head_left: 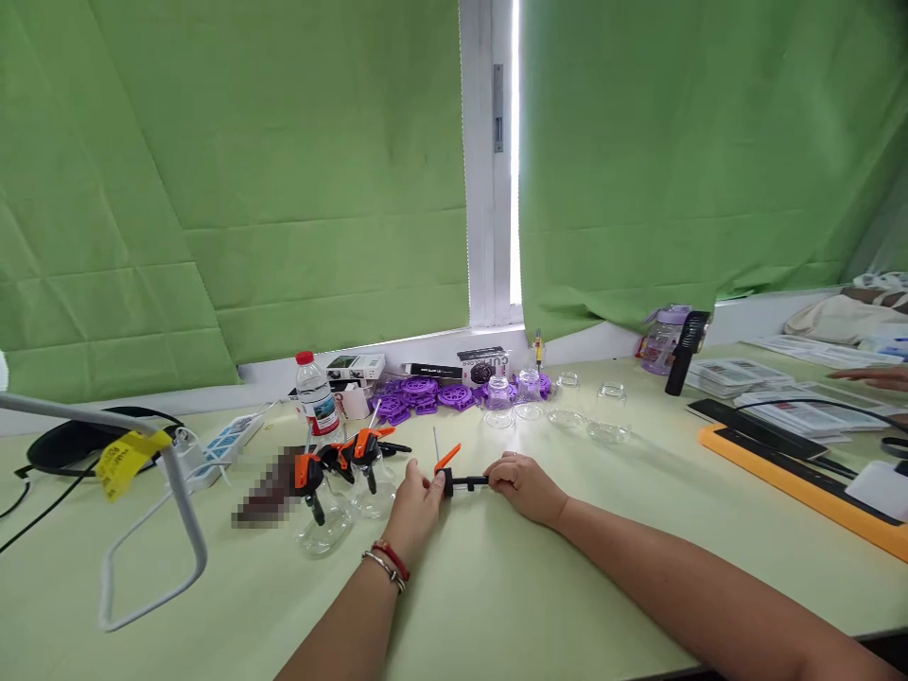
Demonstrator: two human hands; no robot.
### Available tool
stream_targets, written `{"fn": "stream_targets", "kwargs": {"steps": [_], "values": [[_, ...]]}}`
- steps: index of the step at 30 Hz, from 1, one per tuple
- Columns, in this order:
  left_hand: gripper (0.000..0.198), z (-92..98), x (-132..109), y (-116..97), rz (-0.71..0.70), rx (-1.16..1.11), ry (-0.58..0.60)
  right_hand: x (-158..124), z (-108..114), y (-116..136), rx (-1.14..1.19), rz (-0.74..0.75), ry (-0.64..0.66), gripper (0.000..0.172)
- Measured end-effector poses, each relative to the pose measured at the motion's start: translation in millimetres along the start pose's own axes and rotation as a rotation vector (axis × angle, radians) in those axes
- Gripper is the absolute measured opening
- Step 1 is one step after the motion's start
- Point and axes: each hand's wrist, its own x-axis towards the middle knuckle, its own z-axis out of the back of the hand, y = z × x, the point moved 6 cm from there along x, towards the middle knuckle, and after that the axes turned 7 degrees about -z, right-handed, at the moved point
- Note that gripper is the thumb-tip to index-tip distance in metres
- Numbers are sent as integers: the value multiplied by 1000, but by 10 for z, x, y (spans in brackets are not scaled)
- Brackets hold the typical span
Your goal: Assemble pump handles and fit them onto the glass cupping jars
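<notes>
Above the middle of the table, my left hand (417, 501) is closed around the black collar of a spray head (461, 481) with an orange trigger. A thin tube sticks up beside the trigger. My right hand (526, 484) pinches the other end of its black stem, fingers curled. Just left of my left hand stand clear bottles fitted with orange and black spray heads, one bottle (324, 525) nearer and another (375, 492) behind it. Beyond my hands, several clear open-necked bottles stand in a row, among them one bottle (610, 416) at the right.
Purple discs (418, 395) are heaped at the back beside a red-capped water bottle (317, 397). At left are a power strip (227, 452) and a grey metal frame (188, 515). An orange and black paper trimmer (794, 482) lies right; another person's hand (876, 376) is beyond it.
</notes>
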Motion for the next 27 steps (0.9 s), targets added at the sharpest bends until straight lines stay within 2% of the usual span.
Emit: {"fn": "stream_targets", "kwargs": {"steps": [4,9,11,13,15,16,18,20,24,27], "values": [[56,-63,23,51,49,-184,73,-6,-9,46,32,32,27,26],[39,-71,-5,-57,33,-313,87,2,-21,38,51,8,71,13],[35,-59,-11,-85,29,-331,75,48,35,-47,54,-29,-16,19],[34,-46,-17,-91,35,-340,65,124,150,-200,30,-106,-198,25],[32,-35,-25,-82,50,-342,57,212,266,-406,-22,-250,-375,37],[32,-30,-30,-72,64,-341,54,263,297,-516,-39,-338,-413,47],[31,-22,-39,-50,93,-346,47,369,313,-715,-56,-515,-412,68],[31,-18,-43,-37,114,-364,43,464,299,-850,-71,-645,-373,80],[29,-16,-37,-57,108,-426,40,608,247,-960,-130,-750,-299,88],[28,-3,-34,-66,118,-442,30,655,213,-1010,-177,-787,-257,87]]}}
